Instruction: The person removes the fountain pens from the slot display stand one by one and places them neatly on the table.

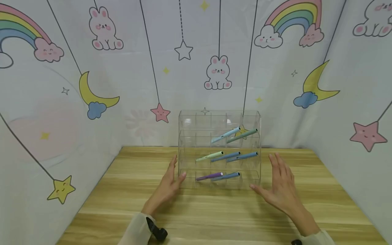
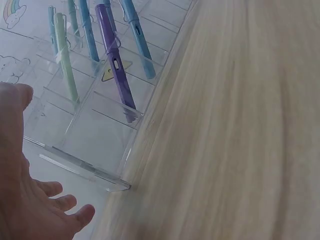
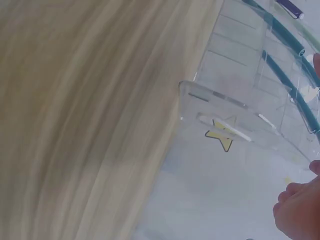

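A clear acrylic pen rack (image 1: 187, 139) with tiers of small compartments stands upright on the table. Several capped pens lie slanted in it: a light blue pen (image 1: 226, 135) and a green pen (image 1: 242, 135) in an upper tier, a pale green pen (image 1: 209, 156) beside blue pens in the middle, and a purple pen (image 1: 210, 176) next to a blue one low down. My left hand (image 1: 167, 183), fingers extended, is right at the rack's left side. My right hand (image 1: 280, 190) is held spread beside the right side, holding nothing.
Wood-grain table (image 1: 202, 217) extends around the rack. Behind it and on both sides hangs a white curtain (image 1: 134, 85) printed with rabbits, rainbows, moons and stars. A black strap piece (image 1: 157, 231) sits at the left sleeve.
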Demonstrator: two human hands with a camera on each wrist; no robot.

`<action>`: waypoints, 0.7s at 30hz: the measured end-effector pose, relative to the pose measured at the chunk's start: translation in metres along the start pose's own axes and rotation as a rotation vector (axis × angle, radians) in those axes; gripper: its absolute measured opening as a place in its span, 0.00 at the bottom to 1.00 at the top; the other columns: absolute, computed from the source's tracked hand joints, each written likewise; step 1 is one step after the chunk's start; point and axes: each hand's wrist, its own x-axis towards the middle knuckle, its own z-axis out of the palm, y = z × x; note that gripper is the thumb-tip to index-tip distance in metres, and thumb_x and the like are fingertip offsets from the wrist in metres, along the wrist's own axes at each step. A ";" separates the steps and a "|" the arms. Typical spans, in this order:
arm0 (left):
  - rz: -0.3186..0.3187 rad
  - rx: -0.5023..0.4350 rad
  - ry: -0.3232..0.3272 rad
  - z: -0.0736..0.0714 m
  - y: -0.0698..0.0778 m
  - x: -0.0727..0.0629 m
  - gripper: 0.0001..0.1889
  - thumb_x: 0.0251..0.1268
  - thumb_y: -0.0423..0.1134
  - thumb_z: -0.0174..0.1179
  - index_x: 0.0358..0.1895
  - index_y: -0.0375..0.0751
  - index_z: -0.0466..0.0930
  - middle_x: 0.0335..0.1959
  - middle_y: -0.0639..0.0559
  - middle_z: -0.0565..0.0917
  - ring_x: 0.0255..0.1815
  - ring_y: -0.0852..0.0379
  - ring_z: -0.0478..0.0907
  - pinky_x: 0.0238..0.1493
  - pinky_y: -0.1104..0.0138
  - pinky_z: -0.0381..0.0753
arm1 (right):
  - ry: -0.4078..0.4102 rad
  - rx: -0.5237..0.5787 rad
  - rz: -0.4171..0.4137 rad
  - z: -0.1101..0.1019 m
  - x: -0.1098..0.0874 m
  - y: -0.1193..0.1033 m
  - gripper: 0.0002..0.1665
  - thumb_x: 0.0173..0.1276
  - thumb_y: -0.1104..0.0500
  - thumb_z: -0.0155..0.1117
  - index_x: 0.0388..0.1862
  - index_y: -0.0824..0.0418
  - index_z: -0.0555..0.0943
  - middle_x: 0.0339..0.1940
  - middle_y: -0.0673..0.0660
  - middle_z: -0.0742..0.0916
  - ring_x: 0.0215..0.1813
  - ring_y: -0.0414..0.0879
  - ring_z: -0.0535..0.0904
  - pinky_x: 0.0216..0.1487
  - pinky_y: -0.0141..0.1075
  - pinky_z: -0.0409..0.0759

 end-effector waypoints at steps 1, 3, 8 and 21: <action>-0.003 -0.049 0.001 0.001 0.000 0.001 0.45 0.87 0.55 0.50 0.90 0.51 0.31 0.91 0.35 0.45 0.90 0.29 0.48 0.84 0.32 0.57 | 0.016 0.015 -0.012 0.001 0.001 -0.001 0.74 0.50 0.37 0.86 0.87 0.64 0.57 0.86 0.74 0.62 0.80 0.78 0.59 0.71 0.78 0.58; -0.012 -0.132 0.005 0.003 -0.002 0.004 0.43 0.88 0.54 0.50 0.90 0.51 0.33 0.90 0.33 0.47 0.89 0.29 0.52 0.83 0.33 0.62 | 0.046 0.048 -0.044 0.003 0.003 -0.004 0.72 0.52 0.37 0.85 0.86 0.65 0.59 0.85 0.75 0.64 0.79 0.78 0.60 0.71 0.77 0.59; -0.057 -0.213 0.025 0.015 -0.007 0.005 0.41 0.89 0.53 0.49 0.90 0.47 0.38 0.89 0.31 0.50 0.88 0.29 0.54 0.84 0.35 0.59 | 0.121 0.103 -0.136 0.010 0.008 -0.015 0.58 0.62 0.35 0.80 0.78 0.69 0.69 0.74 0.75 0.73 0.69 0.74 0.67 0.63 0.67 0.62; -0.062 -0.248 0.074 0.029 -0.022 0.004 0.35 0.89 0.54 0.47 0.89 0.50 0.48 0.86 0.34 0.61 0.84 0.33 0.66 0.82 0.39 0.67 | 0.112 0.284 -0.146 0.028 0.016 -0.037 0.40 0.55 0.71 0.83 0.68 0.66 0.79 0.57 0.59 0.89 0.50 0.52 0.82 0.48 0.34 0.75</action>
